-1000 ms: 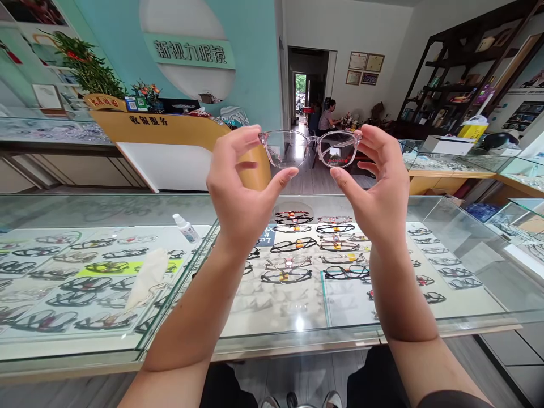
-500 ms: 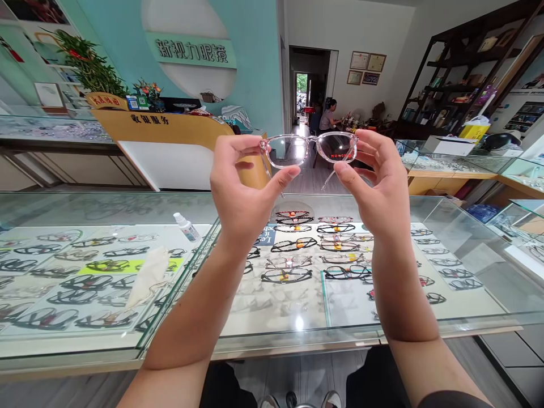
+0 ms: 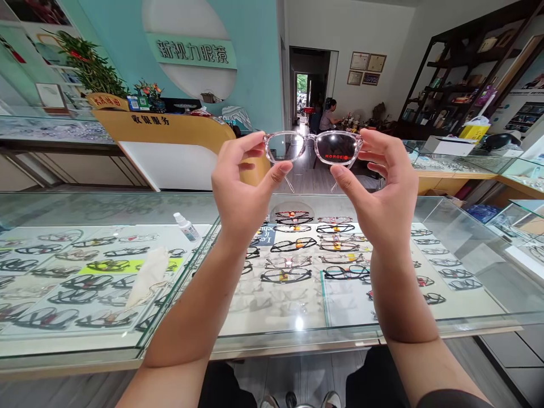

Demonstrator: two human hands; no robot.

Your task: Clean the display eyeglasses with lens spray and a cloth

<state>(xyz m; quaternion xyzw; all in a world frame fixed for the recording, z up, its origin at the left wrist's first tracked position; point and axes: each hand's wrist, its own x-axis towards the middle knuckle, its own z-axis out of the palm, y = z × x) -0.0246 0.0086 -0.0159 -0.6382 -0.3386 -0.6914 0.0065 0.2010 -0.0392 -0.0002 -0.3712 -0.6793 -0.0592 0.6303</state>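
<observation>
A pair of clear-framed eyeglasses (image 3: 312, 137) is held up in front of me, above the glass display case. Red lettering shows on its right lens. My left hand (image 3: 244, 184) pinches the left end of the frame between thumb and fingers. At the other end, my right hand (image 3: 380, 181) grips the frame the same way, its thumb below the right lens. The two temple arms point down and away behind the lenses, partly hidden by my thumbs.
Under the glass of the display case (image 3: 272, 334) lie rows of eyeglasses (image 3: 287, 275). A white spray bottle (image 3: 187, 228) and a pale cloth pouch (image 3: 148, 275) rest at left. A yellow-topped counter (image 3: 170, 127) stands beyond. Far back, a person (image 3: 328, 118) sits at a cluttered table.
The eyeglasses have turned slightly and come more level, with the red lettering now plainer. My right hand has shifted a little to the right.
</observation>
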